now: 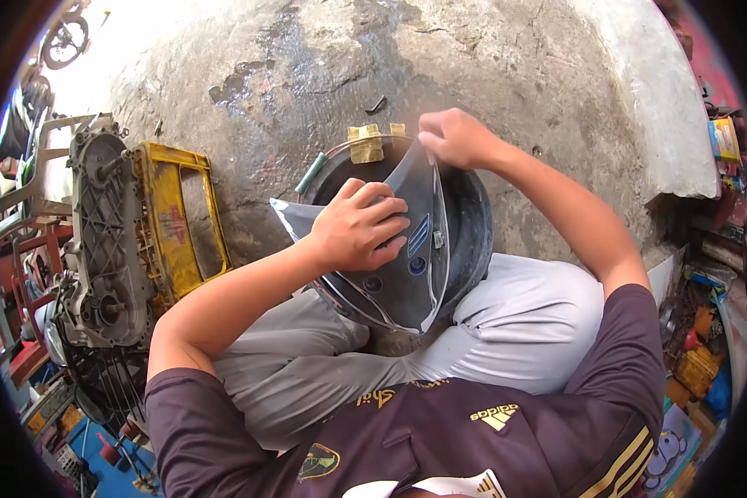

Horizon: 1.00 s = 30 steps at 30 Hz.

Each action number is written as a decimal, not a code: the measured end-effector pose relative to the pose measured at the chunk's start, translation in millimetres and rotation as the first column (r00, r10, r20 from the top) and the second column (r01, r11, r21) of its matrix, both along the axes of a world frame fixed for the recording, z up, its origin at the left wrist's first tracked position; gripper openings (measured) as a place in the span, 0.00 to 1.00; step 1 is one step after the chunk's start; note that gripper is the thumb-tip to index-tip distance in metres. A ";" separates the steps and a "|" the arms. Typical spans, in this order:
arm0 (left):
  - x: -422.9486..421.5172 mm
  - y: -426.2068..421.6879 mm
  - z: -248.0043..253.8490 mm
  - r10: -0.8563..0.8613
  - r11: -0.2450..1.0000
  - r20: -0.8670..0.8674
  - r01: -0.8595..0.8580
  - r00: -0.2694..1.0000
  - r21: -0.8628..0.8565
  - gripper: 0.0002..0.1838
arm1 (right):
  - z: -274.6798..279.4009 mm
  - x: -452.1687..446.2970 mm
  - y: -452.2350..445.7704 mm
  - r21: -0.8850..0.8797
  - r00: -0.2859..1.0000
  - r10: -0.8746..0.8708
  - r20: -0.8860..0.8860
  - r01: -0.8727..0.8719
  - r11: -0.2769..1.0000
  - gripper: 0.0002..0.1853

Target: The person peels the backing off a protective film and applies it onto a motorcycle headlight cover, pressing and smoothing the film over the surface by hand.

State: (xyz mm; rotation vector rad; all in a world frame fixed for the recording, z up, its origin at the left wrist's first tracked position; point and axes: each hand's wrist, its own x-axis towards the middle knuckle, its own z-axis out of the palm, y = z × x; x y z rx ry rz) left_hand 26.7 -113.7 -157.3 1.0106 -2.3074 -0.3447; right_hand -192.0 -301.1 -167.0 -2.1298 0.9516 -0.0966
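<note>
A grey, pointed motorcycle fairing panel (402, 286) with pale edges and a small blue striped mark lies tilted across a round black basin (476, 220) between my legs. My left hand (361, 224) rests over the panel's upper middle, its bent fingers pressed on the surface and gripping it. At the panel's far tip my right hand (455, 139) is closed, with the fingertips around the narrow end; whether a small thing is also under those fingers is hidden. Yellowish square pieces (365, 144) sit on the basin's far rim, near a teal roll (311, 173).
To the left stand a yellow crate (170, 224) and a metal engine casing (108, 236). The concrete floor (506, 66) has wet patches, with a small dark piece (377, 104) beyond the basin. A raised concrete ledge (660, 108) and mixed parts (697, 369) are at right.
</note>
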 end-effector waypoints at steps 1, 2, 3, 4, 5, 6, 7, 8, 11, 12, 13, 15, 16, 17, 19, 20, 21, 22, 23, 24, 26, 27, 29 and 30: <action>0.1 -0.6 -0.5 0.000 1.000 -0.005 0.000 1.000 0.004 0.14 | 3.9 0.7 5.5 -0.010 1.000 0.027 -0.008 -0.027 1.000 0.12; 0.4 -1.7 0.1 -0.001 1.000 -0.005 0.001 1.000 0.005 0.14 | 8.2 1.5 8.4 -0.018 0.998 0.055 -0.017 -0.055 0.998 0.12; 0.6 -2.2 1.1 0.000 1.000 -0.002 0.000 1.000 0.002 0.14 | 9.7 0.8 6.3 0.010 0.998 0.056 -0.020 -0.055 0.998 0.12; 0.2 -1.4 1.6 0.001 1.000 0.000 -0.001 1.000 0.000 0.14 | 4.4 -1.0 2.1 0.015 0.998 0.055 -0.021 -0.054 0.998 0.12; -0.1 -0.9 1.3 -0.001 1.000 -0.001 0.001 1.000 0.001 0.14 | -0.3 -1.2 -4.7 -0.028 0.999 0.030 -0.039 -0.031 0.999 0.13; -0.1 -0.8 1.0 0.002 1.000 0.002 -0.002 1.000 0.003 0.14 | -3.9 -1.8 -10.4 -0.072 0.999 0.005 -0.054 -0.009 0.997 0.13; -0.2 -0.9 0.8 0.005 1.000 0.006 -0.005 1.000 0.003 0.14 | -7.1 -3.9 -14.1 -0.042 0.998 0.016 -0.056 -0.019 0.999 0.13; -0.2 -1.1 0.8 0.004 1.000 0.006 -0.004 1.000 0.002 0.14 | -3.1 -3.2 -12.0 -0.043 0.998 0.015 -0.055 -0.018 0.999 0.13; 0.7 -2.0 1.2 -0.006 1.000 0.002 0.006 1.000 0.010 0.15 | 9.8 -2.6 3.1 0.066 0.997 0.066 0.031 -0.068 0.996 0.13; 1.0 -2.6 2.2 -0.005 1.000 0.002 0.005 1.000 0.007 0.15 | 9.6 -1.9 1.5 0.067 0.997 0.068 0.030 -0.070 0.995 0.13; 0.4 -1.6 2.0 -0.005 1.000 -0.002 0.005 1.000 0.008 0.15 | 7.8 -2.6 -0.5 0.076 0.997 0.062 0.043 -0.065 0.995 0.13; -0.6 -0.2 0.0 -0.001 1.000 -0.005 0.001 1.000 0.006 0.15 | 0.2 -5.2 -10.5 0.041 0.999 0.044 0.029 -0.045 0.998 0.13; 0.0 -1.0 -0.1 0.003 1.000 -0.003 -0.003 1.000 -0.004 0.15 | -2.3 -6.7 -14.0 0.039 0.999 0.042 0.029 -0.043 0.998 0.13; 0.0 -1.1 -0.1 0.001 1.000 -0.001 -0.001 1.000 -0.007 0.15 | 1.2 -5.0 -15.1 0.038 0.999 0.047 0.005 -0.048 0.998 0.12; 0.6 -1.4 0.4 -0.004 1.000 0.002 0.004 1.000 -0.002 0.15 | 8.4 -2.3 -10.9 0.059 0.999 0.031 -0.026 -0.030 0.998 0.12; 0.6 -1.6 0.8 -0.008 1.000 0.000 0.008 1.000 0.005 0.15 | 12.2 -1.4 -6.6 0.058 0.999 0.034 -0.025 -0.032 0.998 0.12; 0.7 -2.1 0.9 -0.006 1.000 0.000 0.006 1.000 0.004 0.15 | 14.5 -1.0 -3.2 0.044 0.995 0.096 -0.008 -0.095 0.994 0.11; 0.8 -2.2 0.9 -0.005 1.000 0.000 0.005 1.000 0.003 0.14 | 15.7 -0.8 -1.8 0.031 0.988 0.157 0.008 -0.157 0.987 0.11; 0.5 -1.3 0.9 -0.005 1.000 0.000 0.004 1.000 0.005 0.14 | 14.9 -1.3 -3.3 0.005 0.986 0.166 -0.021 -0.165 0.986 0.11; 0.0 -0.1 0.8 -0.005 1.000 -0.002 0.005 1.000 0.011 0.14 | 14.4 -1.4 -5.7 0.011 0.986 0.165 -0.022 -0.165 0.986 0.11; 0.2 -1.0 1.5 0.002 1.000 0.004 -0.002 1.000 -0.002 0.14 | 14.6 -0.7 -15.5 0.024 0.988 0.099 -0.118 -0.097 0.995 0.11; 0.1 -1.1 0.9 0.000 1.000 0.005 0.000 1.000 -0.004 0.14 | 13.1 -1.4 -18.8 0.066 0.988 0.092 -0.121 -0.084 0.994 0.11; 0.4 -1.6 0.1 -0.007 1.000 -0.003 0.007 1.000 0.002 0.14 | 13.6 -2.0 -14.9 0.024 0.988 0.119 -0.098 -0.117 0.993 0.12; 0.6 -1.8 0.3 -0.006 1.000 -0.002 0.006 1.000 0.000 0.14 | 13.9 -1.7 -11.2 -0.014 0.986 0.149 -0.078 -0.150 0.989 0.12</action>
